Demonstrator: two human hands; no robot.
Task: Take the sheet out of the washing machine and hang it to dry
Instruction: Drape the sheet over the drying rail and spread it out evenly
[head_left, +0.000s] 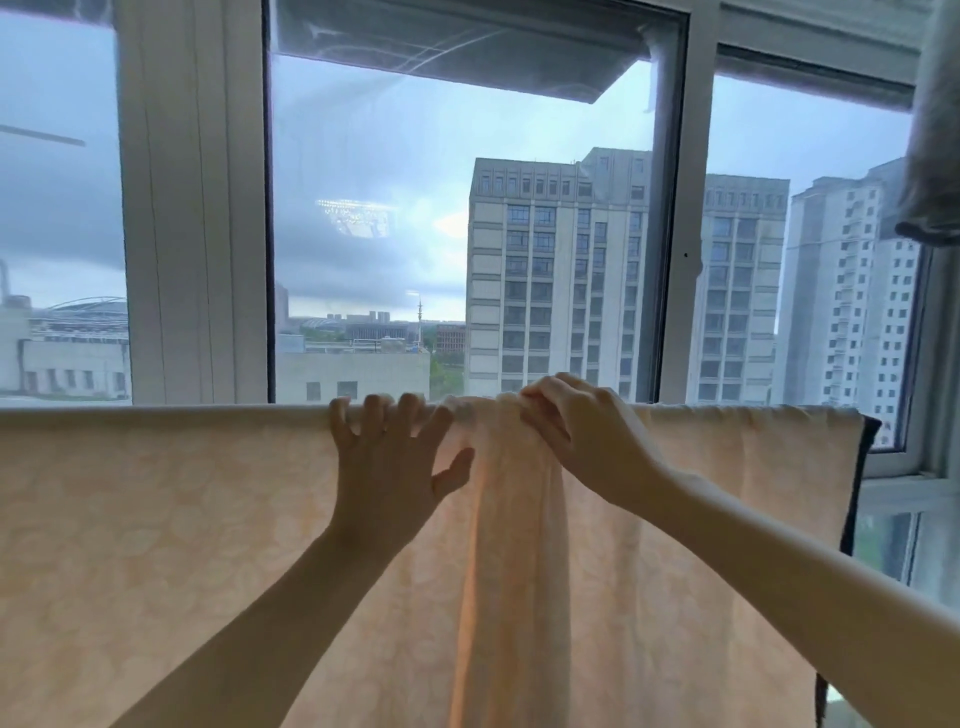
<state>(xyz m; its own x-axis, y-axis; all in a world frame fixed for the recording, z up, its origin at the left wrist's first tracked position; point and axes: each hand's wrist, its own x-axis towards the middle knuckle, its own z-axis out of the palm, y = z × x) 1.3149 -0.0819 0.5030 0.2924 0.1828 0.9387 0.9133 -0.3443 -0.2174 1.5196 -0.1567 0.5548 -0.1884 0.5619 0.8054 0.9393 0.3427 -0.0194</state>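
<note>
Peach sheet (156, 545) already hangs over a rail, probably, before the window (457, 208). Left hand (387, 462) presses spread fingers flat at its top fold; right hand (576, 431) pinches a bunched pleat. Draw that bunch sideways, keeping the left anchored.

The thin peach patterned sheet (156, 519) hangs like a wall, with a gap past its right end. Above its top edge is open room up to the white-framed glass window (192, 208). A grey hanging cloth (935, 156) blocks the top right.
</note>
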